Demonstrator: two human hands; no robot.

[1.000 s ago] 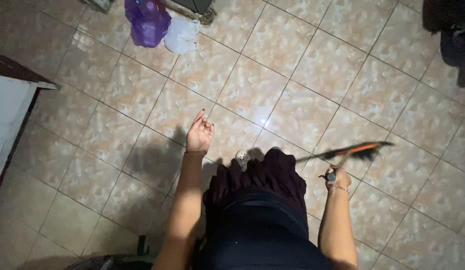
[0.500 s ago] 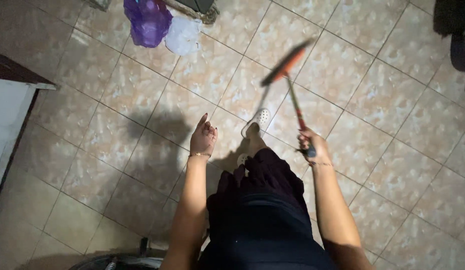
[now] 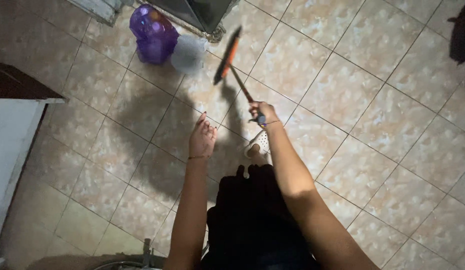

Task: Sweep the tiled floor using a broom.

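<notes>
A broom [image 3: 231, 55] is gripped near the end of its handle by the right hand [image 3: 261, 112], whose fingers are closed around it. The handle is slanted up and to the left, so that the orange and black head is held above the tiled floor [image 3: 342, 95], close to a purple bag [image 3: 152, 32] and a white bag [image 3: 188, 52]. The left hand [image 3: 202, 137] is held empty, palm up, with its fingers loosely apart, just left of the right hand. A white clog [image 3: 258, 142] is seen below the right wrist. A white cabinet [image 3: 15, 135] is seen at the left edge.
</notes>
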